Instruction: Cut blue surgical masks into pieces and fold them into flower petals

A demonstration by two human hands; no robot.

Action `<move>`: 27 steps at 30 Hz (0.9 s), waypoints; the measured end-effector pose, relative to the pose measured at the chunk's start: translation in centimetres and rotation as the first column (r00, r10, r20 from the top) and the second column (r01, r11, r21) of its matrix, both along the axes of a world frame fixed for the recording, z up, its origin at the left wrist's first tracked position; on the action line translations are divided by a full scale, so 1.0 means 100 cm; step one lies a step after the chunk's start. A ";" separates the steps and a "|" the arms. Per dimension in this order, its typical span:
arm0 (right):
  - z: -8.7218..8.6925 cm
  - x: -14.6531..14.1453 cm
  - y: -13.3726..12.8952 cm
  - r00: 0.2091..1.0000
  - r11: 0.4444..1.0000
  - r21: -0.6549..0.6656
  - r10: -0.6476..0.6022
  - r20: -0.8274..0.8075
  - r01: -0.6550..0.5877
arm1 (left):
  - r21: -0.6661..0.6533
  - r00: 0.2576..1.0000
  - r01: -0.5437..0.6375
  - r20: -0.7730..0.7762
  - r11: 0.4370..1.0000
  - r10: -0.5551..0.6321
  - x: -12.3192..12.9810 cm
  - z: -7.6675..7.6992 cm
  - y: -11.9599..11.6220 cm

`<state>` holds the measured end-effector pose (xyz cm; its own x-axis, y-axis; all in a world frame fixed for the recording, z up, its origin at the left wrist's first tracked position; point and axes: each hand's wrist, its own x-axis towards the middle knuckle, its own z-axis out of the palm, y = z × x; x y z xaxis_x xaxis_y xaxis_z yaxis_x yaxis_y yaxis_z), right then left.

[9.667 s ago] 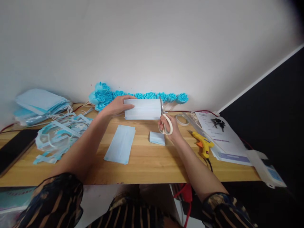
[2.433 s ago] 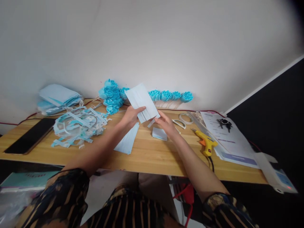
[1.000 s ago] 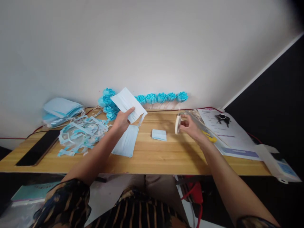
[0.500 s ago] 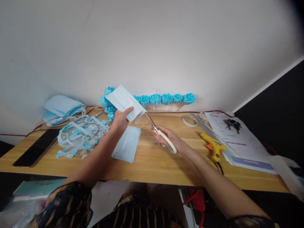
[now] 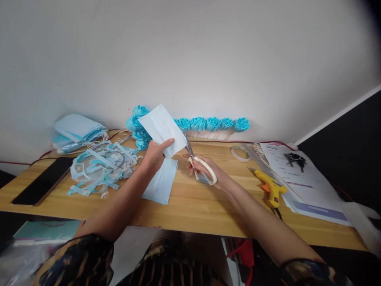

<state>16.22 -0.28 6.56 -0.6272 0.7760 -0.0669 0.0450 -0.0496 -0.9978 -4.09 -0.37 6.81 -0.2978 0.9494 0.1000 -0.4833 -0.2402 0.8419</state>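
The held sheet (image 5: pixel 157 127) is hiding part of the blue flower row (image 5: pixel 198 124) and the left hand's (image 5: pixel 156 154) fingertips. The left forearm (image 5: pixel 122 202) is covering part of the lower sheet (image 5: pixel 162 182). The scissors' (image 5: pixel 208 169) handle is partly masking the right hand (image 5: pixel 205 169). Print on the papers (image 5: pixel 306 178) is appearing too small to read. A blurred white object (image 5: pixel 361 226) and 2 sleeves (image 5: pixel 79 260) are running out of view.

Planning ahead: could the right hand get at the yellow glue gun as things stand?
Probably not to grip: the right hand holds the scissors, though nothing seems to block its way to the glue gun.
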 end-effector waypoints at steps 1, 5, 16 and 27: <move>-0.001 0.000 0.002 1.000 1.000 0.004 -0.003 0.007 0.003 | 0.000 1.000 -0.001 -0.013 1.000 0.001 0.000 -0.001 0.000; -0.005 -0.002 0.009 1.000 0.998 0.066 -0.011 0.016 0.010 | -0.014 0.996 -0.026 -0.083 1.000 0.025 0.000 -0.005 0.001; -0.020 -0.004 0.009 0.999 0.995 0.097 -0.027 0.041 0.022 | -0.019 0.970 0.048 -0.238 0.999 -0.052 0.009 -0.011 -0.003; -0.021 0.001 0.005 0.999 0.996 0.078 -0.033 -0.012 0.034 | -0.008 0.985 0.027 -0.173 1.000 -0.028 0.014 -0.012 -0.005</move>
<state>16.37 0.25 4.50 -0.6008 0.7994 0.0015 0.0336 0.0272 -0.9991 -2.74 -0.84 5.60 -0.2500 0.9577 0.1426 -0.3366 -0.2240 0.9146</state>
